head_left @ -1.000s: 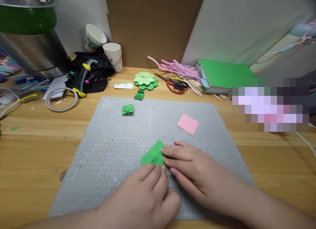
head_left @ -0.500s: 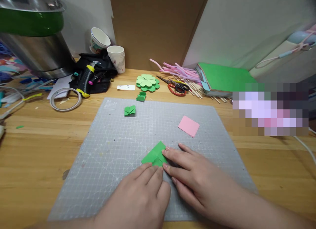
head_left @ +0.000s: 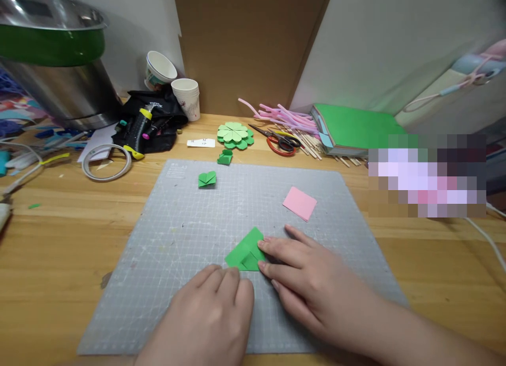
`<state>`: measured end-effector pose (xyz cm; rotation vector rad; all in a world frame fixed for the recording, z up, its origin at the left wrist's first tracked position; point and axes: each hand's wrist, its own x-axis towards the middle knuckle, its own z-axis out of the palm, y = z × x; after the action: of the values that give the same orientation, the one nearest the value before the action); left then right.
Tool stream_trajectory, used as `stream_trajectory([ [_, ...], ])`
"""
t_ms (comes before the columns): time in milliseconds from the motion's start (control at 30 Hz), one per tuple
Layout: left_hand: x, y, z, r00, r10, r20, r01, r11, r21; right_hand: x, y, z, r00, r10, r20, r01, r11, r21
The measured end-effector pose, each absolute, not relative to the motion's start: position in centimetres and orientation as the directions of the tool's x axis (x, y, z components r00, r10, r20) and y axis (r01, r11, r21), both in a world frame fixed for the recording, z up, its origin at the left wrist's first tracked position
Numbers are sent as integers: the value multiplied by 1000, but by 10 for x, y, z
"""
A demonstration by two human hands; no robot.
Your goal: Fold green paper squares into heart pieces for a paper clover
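Hands rest on grey cutting mat [head_left: 166, 250] on desk [head_left: 59, 250]. Left hand [head_left: 209, 313]: grip loosely curled, clamped on nothing, fingertips [head_left: 233, 275] just beside folded green paper [head_left: 244, 250], which lies flat near mat's centre. Right hand [head_left: 306, 279]: grip spread apart, fingertips [head_left: 264, 244] pressing paper's right edge. Pink square [head_left: 299, 203] lies beyond on mat, well apart.

Bright, even indoor light on a desk [head_left: 59, 239], sharp in the middle
Light comes from above; the right hand [head_left: 312, 282] and left hand [head_left: 209, 318] cast only faint, soft shadows on the grey cutting mat [head_left: 177, 239]. Glare streaks the steel pot [head_left: 59, 87] at upper left. Lines bow toward the corners, the far right edge is smeared, and a pixelated block [head_left: 427, 176] masks part of the desk
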<state>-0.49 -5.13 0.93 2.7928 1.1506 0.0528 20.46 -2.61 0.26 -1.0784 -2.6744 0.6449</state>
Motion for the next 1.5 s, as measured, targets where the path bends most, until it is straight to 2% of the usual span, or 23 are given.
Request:
stream_trajectory([
  [133,-3,-49,8,701,713,20,705,-697,130,203,-19,-4,-668,742,59,617,597,-513],
  [333,-3,-45,-4,719,682,135,677,-731,86,204,-13,-7,-618,786,2,641,506,-577],
  [467,-4,-41,-8,748,655,107,647,-756,98,209,-12,-7,-604,797,-33,627,449,-636],
  [600,-5,-38,-9,787,611,88,604,-791,96,212,-9,-9,-564,821,-84,661,388,-642],
  [800,-4,-36,-2,846,532,-38,533,-841,99,212,-3,-11,-517,854,-58,648,346,-678],
  [933,-5,-35,-1,846,532,-29,531,-838,127,211,0,-13,-552,834,-9,627,408,-664],
  [1067,-4,-33,0,859,504,-88,511,-840,181,208,1,-15,-541,841,-3,640,409,-651],
  [1500,-2,-32,7,871,484,-89,492,-860,138,203,-1,-12,-552,834,-10,699,457,-550],
])
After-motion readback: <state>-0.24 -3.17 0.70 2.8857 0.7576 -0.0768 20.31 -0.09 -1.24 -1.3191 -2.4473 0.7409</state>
